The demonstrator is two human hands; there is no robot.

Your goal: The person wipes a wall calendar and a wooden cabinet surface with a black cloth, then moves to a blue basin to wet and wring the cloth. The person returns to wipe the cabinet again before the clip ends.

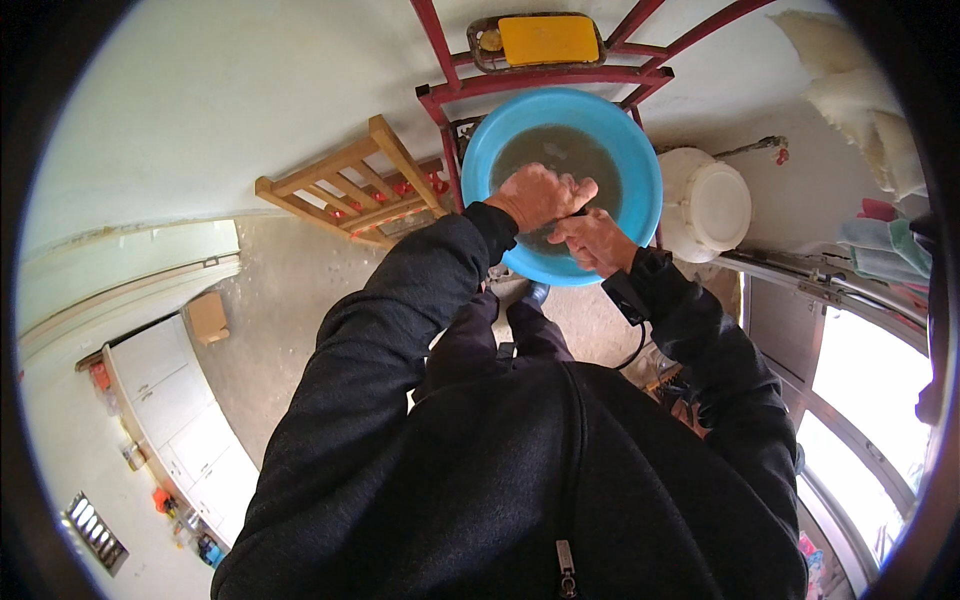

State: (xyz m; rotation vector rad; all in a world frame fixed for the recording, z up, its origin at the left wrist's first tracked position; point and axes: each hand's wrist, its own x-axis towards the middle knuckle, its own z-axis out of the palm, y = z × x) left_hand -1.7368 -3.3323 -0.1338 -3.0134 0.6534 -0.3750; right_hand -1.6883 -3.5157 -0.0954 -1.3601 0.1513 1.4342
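A round light-blue basin [642,190] holds murkish grey-brown water [590,165]. Over it, my left hand [543,196] is closed in a fist, with its thumb side toward the right. My right hand [596,242] is closed too, lower and just right of the left, above the basin's near rim. A small dark bit shows between the two fists, too little of it to name; whatever the fingers hold is hidden. Black sleeves cover both forearms, and a black device with a cable sits at my right wrist.
The basin rests in a dark-red metal stand [545,78] with a tray [483,62] holding a yellow block [550,40]. A white lidded bucket [720,205] stands right, a wooden rack [330,165] left. Farther left are a cardboard box [208,318] and white cabinets [180,410].
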